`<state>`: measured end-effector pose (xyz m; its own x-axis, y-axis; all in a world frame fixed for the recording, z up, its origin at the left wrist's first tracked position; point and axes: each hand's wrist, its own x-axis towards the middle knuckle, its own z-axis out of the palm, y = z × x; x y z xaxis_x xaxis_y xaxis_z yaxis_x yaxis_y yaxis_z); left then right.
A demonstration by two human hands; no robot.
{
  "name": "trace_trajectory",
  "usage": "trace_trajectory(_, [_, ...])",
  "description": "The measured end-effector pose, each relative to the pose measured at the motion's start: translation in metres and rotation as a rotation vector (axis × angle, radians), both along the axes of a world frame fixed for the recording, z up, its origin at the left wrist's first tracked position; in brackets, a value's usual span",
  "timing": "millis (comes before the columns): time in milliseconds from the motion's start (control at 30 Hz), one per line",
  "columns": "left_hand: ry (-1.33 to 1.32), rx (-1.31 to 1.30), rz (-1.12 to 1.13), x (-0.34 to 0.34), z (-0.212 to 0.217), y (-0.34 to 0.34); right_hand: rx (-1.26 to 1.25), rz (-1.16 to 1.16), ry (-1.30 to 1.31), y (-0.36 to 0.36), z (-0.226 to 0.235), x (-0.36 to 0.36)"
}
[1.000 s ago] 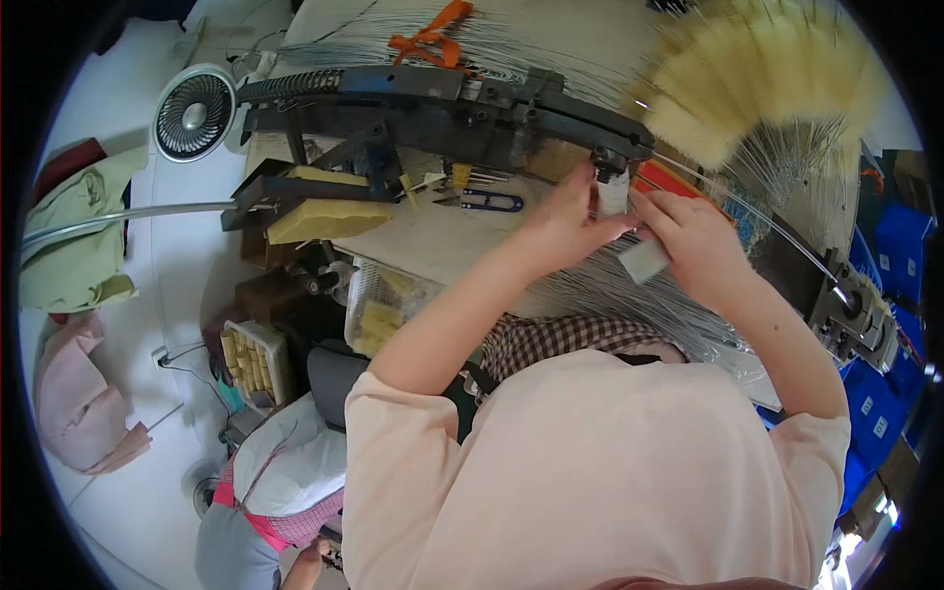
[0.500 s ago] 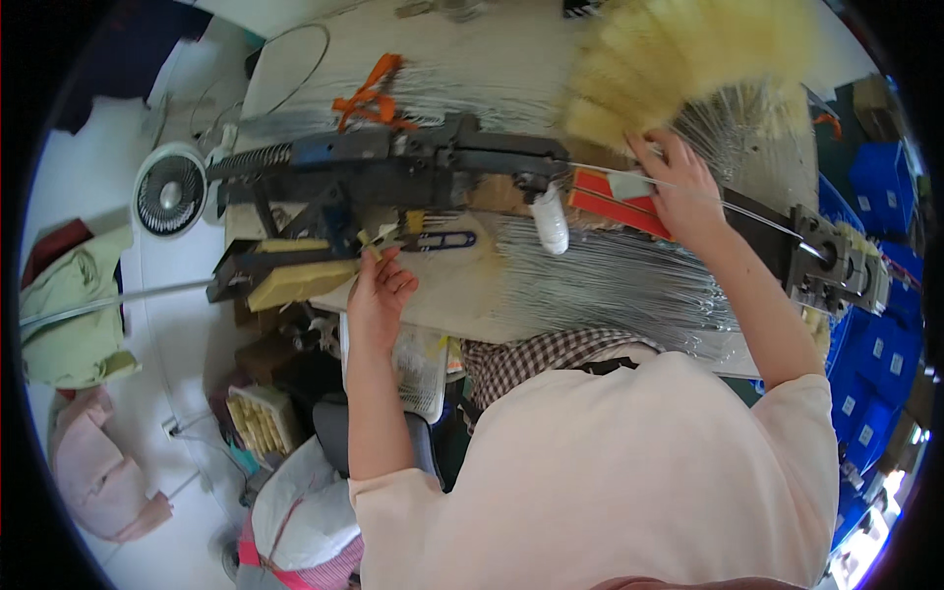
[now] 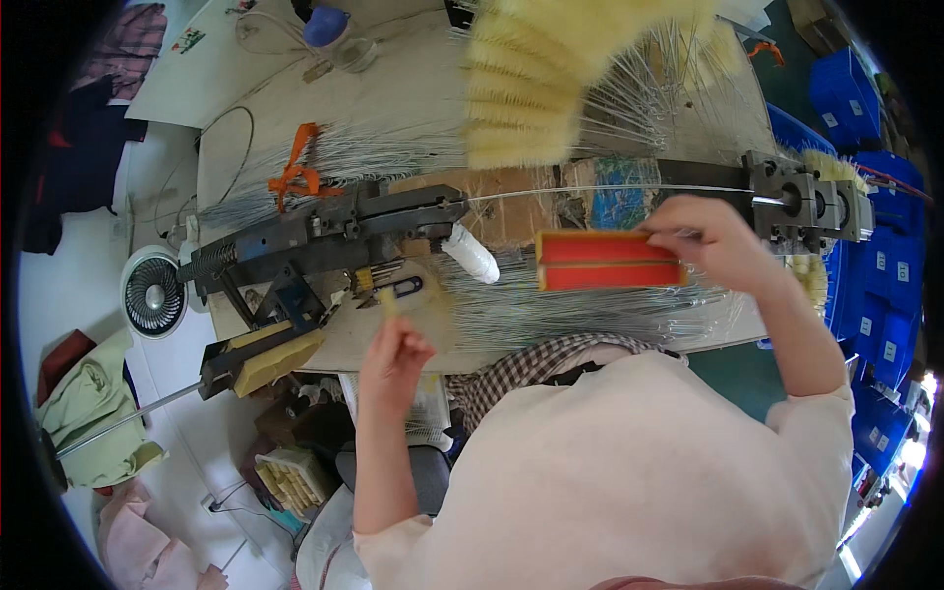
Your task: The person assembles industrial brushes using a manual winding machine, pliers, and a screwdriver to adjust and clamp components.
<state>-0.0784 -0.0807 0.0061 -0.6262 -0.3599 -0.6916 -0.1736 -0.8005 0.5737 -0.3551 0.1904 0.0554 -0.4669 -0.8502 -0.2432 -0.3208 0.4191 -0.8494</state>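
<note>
My right hand [image 3: 706, 238] grips the right end of a red rectangular piece [image 3: 610, 262] with yellowish edges and a line along its middle. It holds the piece above bundles of thin metal wires. Between the closed fingers of my left hand [image 3: 395, 359] a small pale-yellow tuft [image 3: 389, 301] sticks up, blurred. Just beyond that hand is a dark metal fixture [image 3: 364, 211] with a white-wrapped handle [image 3: 472, 254]. A thin wire [image 3: 629, 187] stretches from the fixture's jaw to a metal chuck [image 3: 801, 202] at the right.
Yellow bristle brushes [image 3: 536, 79] with wire stems fan out at the back. Loose wires [image 3: 560, 320] cover the near tabletop. Small snips [image 3: 401, 288] lie by the fixture. An orange strap [image 3: 297, 169] lies behind it, a fan [image 3: 154, 295] stands left, and blue bins [image 3: 846, 98] line the right.
My right hand has moved from near the brushes and taken up the red piece. My left hand has drawn away from the fixture's lever with the tuft. The head view has shifted.
</note>
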Motion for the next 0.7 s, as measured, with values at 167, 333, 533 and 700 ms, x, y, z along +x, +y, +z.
trace_trajectory(167, [0.29,-0.247,-0.949,-0.148,0.042,0.059,-0.118,-0.387,0.014,-0.009,0.058,-0.024])
trace_trajectory(333, [0.239,-0.073,-0.918,-0.21,0.014,0.115,-0.021,-0.286,-0.154,-0.031,0.063,-0.033])
trace_trajectory(533, [0.194,0.037,-0.359,-0.163,0.007,0.09,-0.056,-0.118,0.154,-0.04,0.024,-0.05])
trace_trajectory(700, [0.126,0.045,-0.267,-0.138,0.014,0.065,0.141,0.27,0.335,-0.062,0.024,-0.051])
